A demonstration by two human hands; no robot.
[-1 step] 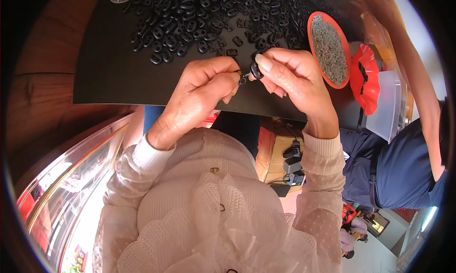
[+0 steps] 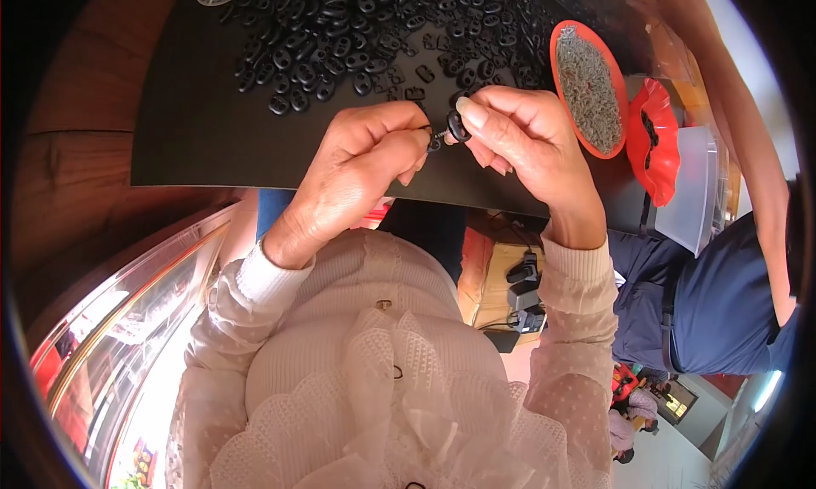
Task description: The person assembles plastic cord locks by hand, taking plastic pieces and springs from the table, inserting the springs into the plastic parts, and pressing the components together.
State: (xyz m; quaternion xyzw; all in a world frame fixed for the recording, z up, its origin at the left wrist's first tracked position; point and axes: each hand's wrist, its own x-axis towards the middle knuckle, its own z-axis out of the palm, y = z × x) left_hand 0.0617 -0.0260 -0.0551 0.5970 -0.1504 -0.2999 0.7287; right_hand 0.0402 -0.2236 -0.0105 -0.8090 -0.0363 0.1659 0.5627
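Observation:
Just above the near edge of the dark table, my two hands meet. My right hand (image 2: 523, 136) pinches a black oval cord lock shell (image 2: 459, 126) between thumb and fingers. Closed around a small black plastic insert (image 2: 434, 143), my left hand (image 2: 365, 157) covers most of it. A thin metal spring (image 2: 441, 134) bridges the insert and the shell. Beyond the hands lies a wide heap of black two-holed cord lock shells (image 2: 340, 42), with several flat black inserts (image 2: 415, 93) scattered at its near side.
To the right of my hand an orange-red bowl (image 2: 623, 106) holds many small springs (image 2: 588, 89). A wavy red dish (image 2: 661, 170) with dark bits and a translucent bin (image 2: 685, 179) sit beyond it. A person in dark blue (image 2: 722, 293) reaches an arm along the right side.

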